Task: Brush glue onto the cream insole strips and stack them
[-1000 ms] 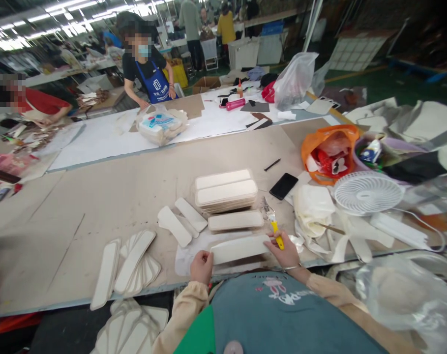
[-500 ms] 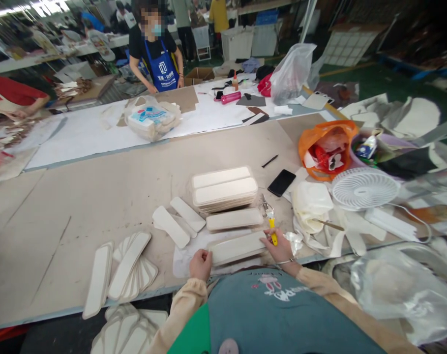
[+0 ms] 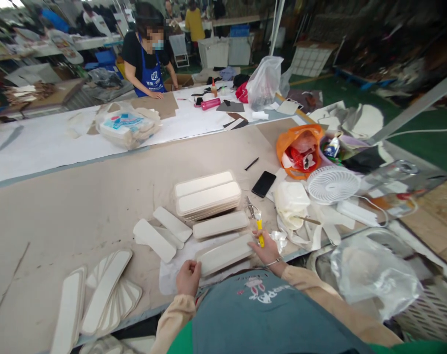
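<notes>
My left hand (image 3: 188, 278) is closed on the left end of a long cream padded piece (image 3: 225, 254) lying at the table's near edge. My right hand (image 3: 268, 249) grips its right end and also holds yellow-handled snips (image 3: 259, 233). Just beyond lie a single similar piece (image 3: 220, 224), a stack of the same pieces (image 3: 207, 195) and flat white inserts (image 3: 160, 234). More cream pieces (image 3: 101, 295) are fanned out at the lower left.
A black phone (image 3: 263, 184), a pen (image 3: 252, 163), an orange bag (image 3: 299, 148) and a small white fan (image 3: 333, 184) sit to the right. A clear plastic bag (image 3: 371, 274) hangs at the right edge. A person in a blue apron (image 3: 148, 65) works at the far table.
The view has swung to the right, so everything shifts left in the picture. Both hands keep their hold on the cream piece and have barely moved on the table.
</notes>
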The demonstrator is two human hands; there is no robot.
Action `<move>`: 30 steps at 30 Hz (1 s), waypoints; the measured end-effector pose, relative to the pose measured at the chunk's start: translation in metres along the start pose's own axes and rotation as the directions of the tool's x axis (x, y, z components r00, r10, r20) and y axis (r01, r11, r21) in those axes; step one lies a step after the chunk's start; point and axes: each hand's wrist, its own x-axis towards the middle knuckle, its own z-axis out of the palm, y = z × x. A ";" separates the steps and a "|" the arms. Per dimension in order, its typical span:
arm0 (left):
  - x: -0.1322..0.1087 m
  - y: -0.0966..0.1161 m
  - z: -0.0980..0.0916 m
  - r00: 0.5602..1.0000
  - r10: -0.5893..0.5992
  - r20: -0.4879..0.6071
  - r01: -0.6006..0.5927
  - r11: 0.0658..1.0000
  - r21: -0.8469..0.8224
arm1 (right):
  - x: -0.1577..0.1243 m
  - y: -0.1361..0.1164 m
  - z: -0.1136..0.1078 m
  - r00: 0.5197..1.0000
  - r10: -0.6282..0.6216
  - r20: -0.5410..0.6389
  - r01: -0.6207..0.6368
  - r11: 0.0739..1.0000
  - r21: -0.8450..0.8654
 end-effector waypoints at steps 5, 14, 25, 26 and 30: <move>0.000 -0.001 0.002 1.000 -0.006 -0.016 0.006 1.000 -0.014 | 0.001 -0.001 0.000 0.999 0.051 0.005 -0.051 0.997 0.050; -0.003 0.001 0.001 1.000 0.014 -0.025 -0.014 0.999 -0.033 | -0.001 -0.005 -0.003 0.999 0.032 0.009 -0.033 0.993 0.113; -0.003 -0.004 0.004 0.998 0.057 -0.026 -0.057 0.998 -0.007 | -0.003 -0.017 -0.006 0.996 0.087 0.016 -0.088 0.966 0.245; -0.003 -0.005 0.004 0.998 0.060 -0.033 -0.060 0.998 0.000 | -0.003 -0.020 -0.006 0.995 0.099 0.023 -0.101 0.953 0.285; -0.003 -0.003 -0.002 0.966 0.228 -0.124 -0.226 0.974 0.029 | -0.006 -0.038 -0.015 0.993 0.109 0.053 -0.121 0.877 0.465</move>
